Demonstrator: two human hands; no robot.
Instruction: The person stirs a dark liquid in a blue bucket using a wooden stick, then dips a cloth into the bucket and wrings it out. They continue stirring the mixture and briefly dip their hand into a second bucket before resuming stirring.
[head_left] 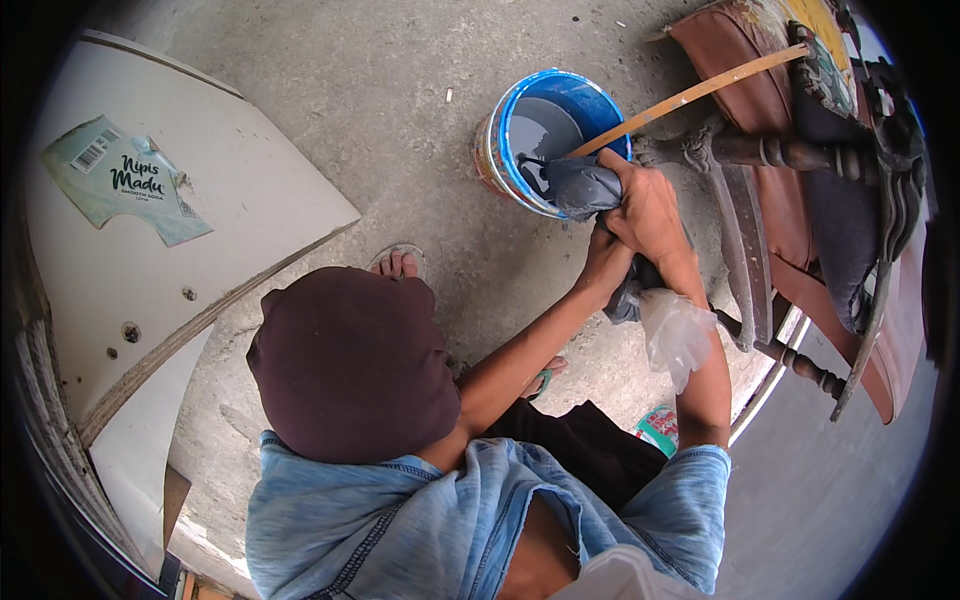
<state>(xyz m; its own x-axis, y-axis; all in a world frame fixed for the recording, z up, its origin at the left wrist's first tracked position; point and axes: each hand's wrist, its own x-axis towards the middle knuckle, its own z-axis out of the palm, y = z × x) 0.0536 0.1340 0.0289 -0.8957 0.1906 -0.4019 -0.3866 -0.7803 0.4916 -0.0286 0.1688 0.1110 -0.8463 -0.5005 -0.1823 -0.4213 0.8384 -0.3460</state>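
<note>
Both hands grip a plastic bag [583, 188] that looks filled with something dark grey. Its bulging end rests over the near rim of a blue bucket [490, 135]. My right hand [648, 205] is closed around the upper part of it, thumb toward the bucket. Just below, my left hand [608, 258] is wrapped around the twisted bag, and its clear crumpled tail [675, 335] hangs by my right forearm. Inside the bucket is grey liquid [540, 130], with a black streak on it near the bag. A wooden stick [700, 92] leans out of the bucket to the right.
A white board [250, 170] with a torn green label lies at the left. To the right is a tipped carved wooden chair [735, 150] with brown upholstery. Below my right forearm stands a green and red can [658, 428]. My left knee [355, 365] is raised.
</note>
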